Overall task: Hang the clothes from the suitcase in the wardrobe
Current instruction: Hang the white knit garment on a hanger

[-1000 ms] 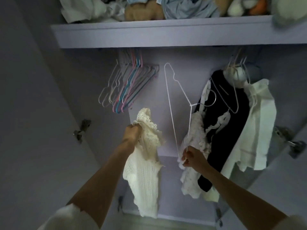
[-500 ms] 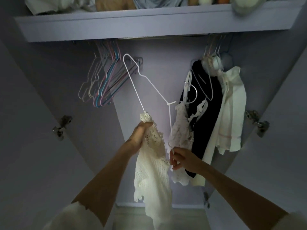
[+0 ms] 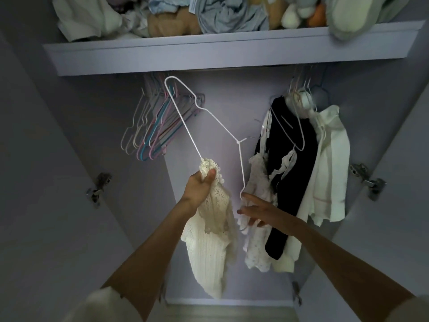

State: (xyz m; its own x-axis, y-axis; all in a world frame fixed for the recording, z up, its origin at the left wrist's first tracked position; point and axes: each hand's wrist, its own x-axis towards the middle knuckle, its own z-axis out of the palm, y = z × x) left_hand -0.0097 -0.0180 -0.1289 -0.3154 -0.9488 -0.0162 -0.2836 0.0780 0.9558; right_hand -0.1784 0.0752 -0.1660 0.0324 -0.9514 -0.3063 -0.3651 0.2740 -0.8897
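Hanger (image 3: 210, 117) tilted toward 11 o'clock | left hand (image 3: 199, 189) clamped top (image 3: 209, 228) over its arm (threading) | right hand (image 3: 257, 212) fingers apart, steadying the hook.

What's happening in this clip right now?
A person stands at an open wardrobe, putting a cream knit top onto a white wire hanger. The left hand grips the top's lace edge where one hanger arm enters it. The right hand is open with fingers spread beside the hanger's hook end. The hanger is not yet on the rail; other clothes hang to the right, empty hangers to the left.
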